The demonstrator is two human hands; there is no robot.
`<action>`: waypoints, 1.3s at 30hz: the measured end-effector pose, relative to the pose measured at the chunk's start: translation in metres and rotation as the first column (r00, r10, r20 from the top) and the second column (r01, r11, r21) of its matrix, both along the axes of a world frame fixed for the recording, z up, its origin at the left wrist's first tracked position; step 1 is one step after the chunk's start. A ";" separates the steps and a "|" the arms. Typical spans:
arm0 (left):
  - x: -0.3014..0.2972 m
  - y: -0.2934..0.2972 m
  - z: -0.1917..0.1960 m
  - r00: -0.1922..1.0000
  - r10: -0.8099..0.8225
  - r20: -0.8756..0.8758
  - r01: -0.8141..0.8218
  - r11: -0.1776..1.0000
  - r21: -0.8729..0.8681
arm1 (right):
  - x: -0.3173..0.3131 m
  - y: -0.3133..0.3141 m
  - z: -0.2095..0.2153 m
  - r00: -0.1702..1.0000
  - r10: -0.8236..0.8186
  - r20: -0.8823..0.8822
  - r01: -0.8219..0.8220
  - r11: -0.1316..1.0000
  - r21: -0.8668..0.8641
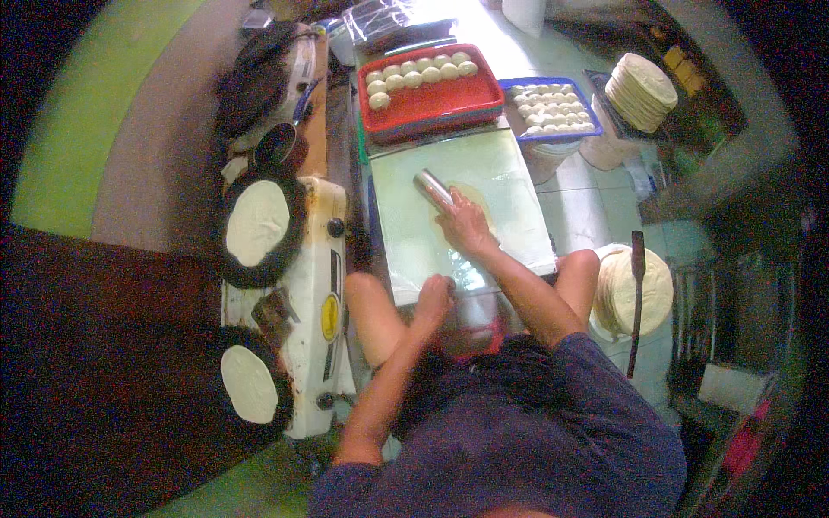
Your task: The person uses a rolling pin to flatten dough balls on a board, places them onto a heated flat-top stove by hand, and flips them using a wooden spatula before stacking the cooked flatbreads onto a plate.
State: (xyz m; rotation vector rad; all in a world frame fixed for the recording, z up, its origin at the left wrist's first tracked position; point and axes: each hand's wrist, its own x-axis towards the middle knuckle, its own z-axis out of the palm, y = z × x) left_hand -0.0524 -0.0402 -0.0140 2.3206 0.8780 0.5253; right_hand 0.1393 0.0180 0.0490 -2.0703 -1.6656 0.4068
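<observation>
a: the right hand (466, 226) is pressing flat, fingers open, on the metal rolling pin (434, 190) over the dough round (473, 203).
b: the left hand (434, 298) is curling closed on the tabletop's (509, 173) near edge.

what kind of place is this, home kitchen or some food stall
Likely a small flatbread-making kitchen or stall: a red tray of dough balls, flatbreads cooking on two pans on a stove, and a stack of finished flatbreads.
</observation>
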 end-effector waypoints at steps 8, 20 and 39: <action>0.008 -0.009 0.010 0.995 0.046 -0.087 -0.050 0.998 -0.043 | 0.015 0.016 -0.019 0.941 -0.305 0.144 0.242 0.908 0.341; 0.003 -0.010 0.016 0.999 0.002 -0.037 -0.005 0.997 -0.076 | 0.010 0.003 0.008 0.949 0.198 0.247 -0.162 0.974 -0.158; 0.006 -0.002 0.023 0.994 0.008 -0.108 -0.020 0.994 -0.109 | 0.035 -0.007 -0.020 0.935 0.035 0.353 -0.091 0.986 0.141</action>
